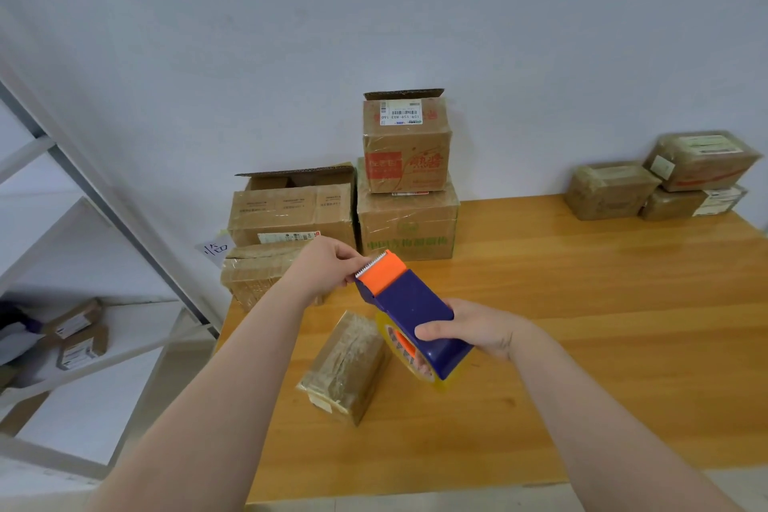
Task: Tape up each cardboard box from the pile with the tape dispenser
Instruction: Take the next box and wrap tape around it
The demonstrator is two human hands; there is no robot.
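Dispenser (409, 314): held above table (582, 303) | right hand (473, 330) curled round its body | left hand (328, 268) pinching at orange cutter end | box (345, 368) on table below | pile (374, 195) at wall

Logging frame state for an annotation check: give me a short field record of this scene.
right grip: holds tape dispenser by its blue body
left grip: pinches at its orange cutter end
small box: on table, neither grip on it
pile: cardboard boxes, back left, two flaps up
right stack: three boxes, back right
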